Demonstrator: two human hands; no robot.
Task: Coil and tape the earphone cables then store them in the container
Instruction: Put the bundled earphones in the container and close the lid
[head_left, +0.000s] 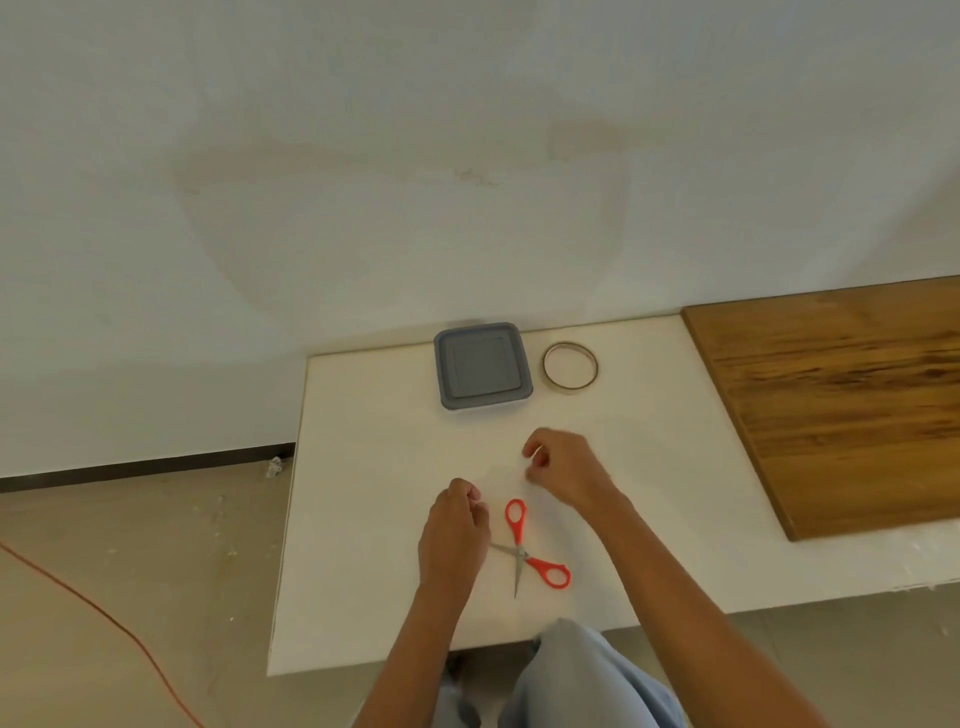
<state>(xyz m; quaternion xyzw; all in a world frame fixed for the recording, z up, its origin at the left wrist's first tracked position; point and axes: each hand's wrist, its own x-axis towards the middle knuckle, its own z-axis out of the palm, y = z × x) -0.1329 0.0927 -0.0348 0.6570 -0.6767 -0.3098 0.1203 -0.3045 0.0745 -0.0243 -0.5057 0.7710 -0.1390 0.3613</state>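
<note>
A thin white earphone cable shows faintly between the fingers of my right hand, which pinches it above the white table. My left hand is curled, and a bit of white cable shows at its fingertips. Against the white table the rest of the cable is hard to make out. The grey lidded container sits closed at the table's far edge. Beside it on the right lies a roll of tape. Red-handled scissors lie open between my hands, with one blade partly under my left hand.
A wooden board covers the right part of the table. A white wall rises right behind the table. An orange cord runs across the floor at the left. My knee in light blue cloth sits below the table's front edge.
</note>
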